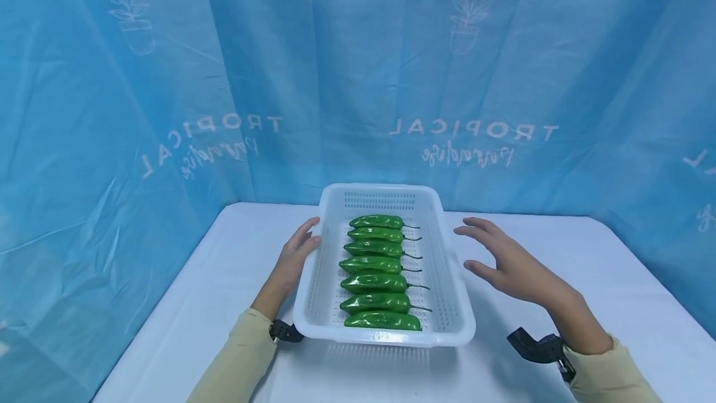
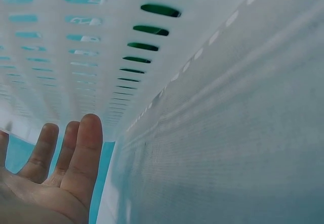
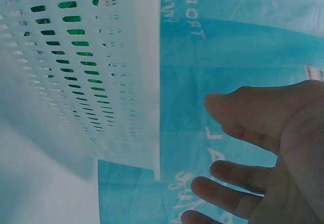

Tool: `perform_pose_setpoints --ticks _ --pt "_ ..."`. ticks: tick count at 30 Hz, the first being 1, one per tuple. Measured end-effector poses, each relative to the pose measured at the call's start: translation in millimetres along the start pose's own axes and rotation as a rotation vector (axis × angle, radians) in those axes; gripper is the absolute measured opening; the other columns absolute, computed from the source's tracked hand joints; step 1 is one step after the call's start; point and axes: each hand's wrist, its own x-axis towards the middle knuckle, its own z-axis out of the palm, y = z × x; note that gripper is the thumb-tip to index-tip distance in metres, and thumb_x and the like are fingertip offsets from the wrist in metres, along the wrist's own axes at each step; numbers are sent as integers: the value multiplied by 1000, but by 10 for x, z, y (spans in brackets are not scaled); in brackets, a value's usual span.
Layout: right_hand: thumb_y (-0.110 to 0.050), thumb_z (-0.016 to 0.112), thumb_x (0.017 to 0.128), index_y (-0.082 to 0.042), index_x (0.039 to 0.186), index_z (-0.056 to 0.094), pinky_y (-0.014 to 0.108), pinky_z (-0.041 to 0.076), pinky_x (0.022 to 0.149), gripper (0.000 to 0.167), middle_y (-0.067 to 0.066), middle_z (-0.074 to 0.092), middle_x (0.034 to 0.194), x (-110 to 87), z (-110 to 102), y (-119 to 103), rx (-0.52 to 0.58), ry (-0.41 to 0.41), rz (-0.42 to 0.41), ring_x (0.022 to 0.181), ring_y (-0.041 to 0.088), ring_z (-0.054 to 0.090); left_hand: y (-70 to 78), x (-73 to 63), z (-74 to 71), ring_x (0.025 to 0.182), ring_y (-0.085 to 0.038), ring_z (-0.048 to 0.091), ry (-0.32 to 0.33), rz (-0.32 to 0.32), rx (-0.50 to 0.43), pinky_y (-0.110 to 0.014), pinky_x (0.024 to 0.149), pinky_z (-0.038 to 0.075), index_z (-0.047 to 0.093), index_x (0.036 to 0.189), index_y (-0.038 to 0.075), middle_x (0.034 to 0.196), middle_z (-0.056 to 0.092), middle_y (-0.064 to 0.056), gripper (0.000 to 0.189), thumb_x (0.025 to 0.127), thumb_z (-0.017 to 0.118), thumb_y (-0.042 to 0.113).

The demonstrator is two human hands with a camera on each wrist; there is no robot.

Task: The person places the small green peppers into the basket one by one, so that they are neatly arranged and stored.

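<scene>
A white plastic basket (image 1: 383, 336) with slotted walls stands at the middle of the white table. Inside, several glossy green chili peppers (image 1: 370, 264) lie side by side in one column, their stems toward the right. My left hand (image 1: 289, 261) is at the basket's left wall, fingers extended; whether the fingertips touch the rim I cannot tell. In the left wrist view, those fingers (image 2: 81, 168) look straight beside the slotted wall. My right hand (image 1: 511, 266) is held off the basket's right side, fingers spread and holding nothing, as the right wrist view also shows.
White cloth covers the table (image 1: 559, 247) on both sides of the basket. A blue curtain (image 1: 358, 79) printed with mirrored lettering and potted plants encloses the back and sides. Dark straps (image 1: 286, 331) sit around both wrists.
</scene>
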Motion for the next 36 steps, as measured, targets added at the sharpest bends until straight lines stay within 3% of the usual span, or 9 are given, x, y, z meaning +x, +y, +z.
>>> perform_pose_setpoints --ticks 16,28,36 --pt "-16 71 91 -10 144 48 69 47 99 57 24 37 153 17 -44 62 5 -69 47 136 50 41 52 32 -40 130 -40 54 -4 -8 -1 -51 98 57 33 151 39 155 41 -8 55 100 51 44" --pt "-14 70 91 -7 143 49 69 47 100 57 25 39 152 79 -19 44 20 -93 29 136 50 42 76 3 -50 131 -38 55 -1 -29 5 -50 99 56 32 152 38 155 41 -6 57 99 51 47" --pt "-17 70 91 -7 141 50 68 47 101 54 24 42 150 123 -23 96 1 -115 66 135 49 43 102 33 -70 135 -36 52 -39 -13 16 -47 101 56 27 155 38 158 38 -3 53 105 40 46"
